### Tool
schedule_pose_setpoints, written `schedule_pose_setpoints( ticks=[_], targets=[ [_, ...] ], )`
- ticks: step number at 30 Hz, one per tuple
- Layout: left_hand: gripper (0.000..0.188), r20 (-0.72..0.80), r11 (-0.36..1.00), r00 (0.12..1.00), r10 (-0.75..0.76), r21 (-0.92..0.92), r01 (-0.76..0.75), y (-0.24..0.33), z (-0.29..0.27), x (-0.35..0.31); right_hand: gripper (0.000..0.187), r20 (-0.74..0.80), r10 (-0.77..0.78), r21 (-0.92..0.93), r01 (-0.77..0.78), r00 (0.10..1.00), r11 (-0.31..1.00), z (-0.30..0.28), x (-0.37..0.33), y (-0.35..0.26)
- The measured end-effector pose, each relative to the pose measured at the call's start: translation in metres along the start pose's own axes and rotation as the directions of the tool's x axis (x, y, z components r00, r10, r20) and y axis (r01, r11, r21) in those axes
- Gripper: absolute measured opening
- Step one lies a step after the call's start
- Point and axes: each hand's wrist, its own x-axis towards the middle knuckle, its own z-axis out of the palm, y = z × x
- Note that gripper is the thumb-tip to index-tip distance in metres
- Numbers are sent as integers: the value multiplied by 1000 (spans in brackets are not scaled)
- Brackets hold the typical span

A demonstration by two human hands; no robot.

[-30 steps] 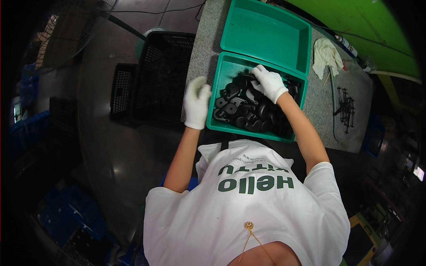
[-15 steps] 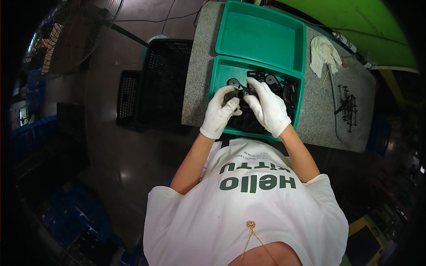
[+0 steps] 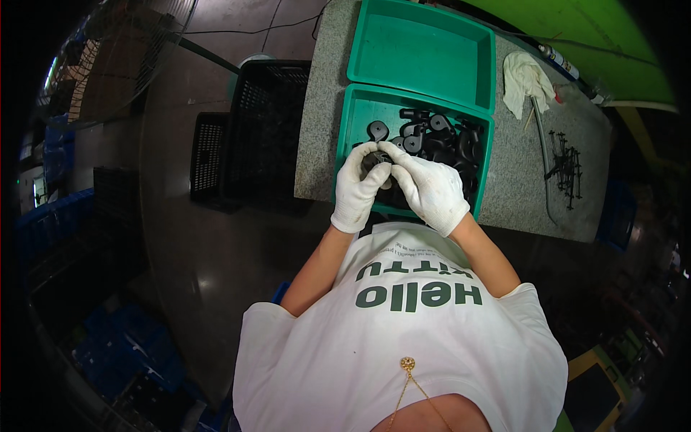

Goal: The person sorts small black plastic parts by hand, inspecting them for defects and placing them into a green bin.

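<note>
Both my hands wear white knitted gloves and meet above the near green tray [image 3: 489, 147], which holds a heap of black rounded plastic parts [image 3: 440, 147]. Fingers of my left hand [image 3: 354, 193] curl round a black plastic part [image 3: 374, 161], largely hidden by the gloves. The thumb and fingertips of my right hand [image 3: 433, 193] press together at the right side of this same part. One loose black part with a round end [image 3: 377, 130] lies just beyond my left fingertips.
Beyond the near tray stands a second green tray [image 3: 425, 50] on the grey speckled table [image 3: 317, 137]. To the right lie a white cloth [image 3: 524, 79], a spray can [image 3: 560, 62], a thin rod and several black spindly pieces [image 3: 567, 171]. Black crates [image 3: 266, 129] stand left of the table.
My right hand has moved left and its fingers have closed in beside the left fingertips. The held black part is now more covered by the gloves.
</note>
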Motion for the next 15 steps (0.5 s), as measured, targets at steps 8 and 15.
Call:
schedule_pose_setpoints(
  ticks=[8, 15],
  targets=[
    [29, -76, 999, 996, 52, -5, -52, -3, 1, -2, 36, 8, 33, -26, -32, 999, 999, 3, 0, -6],
    [16, -245, 986, 968, -62, -163, 22, -7, -27, 4, 28, -67, 80, -99, -86, 995, 991, 40, 5, 38]
  ],
)
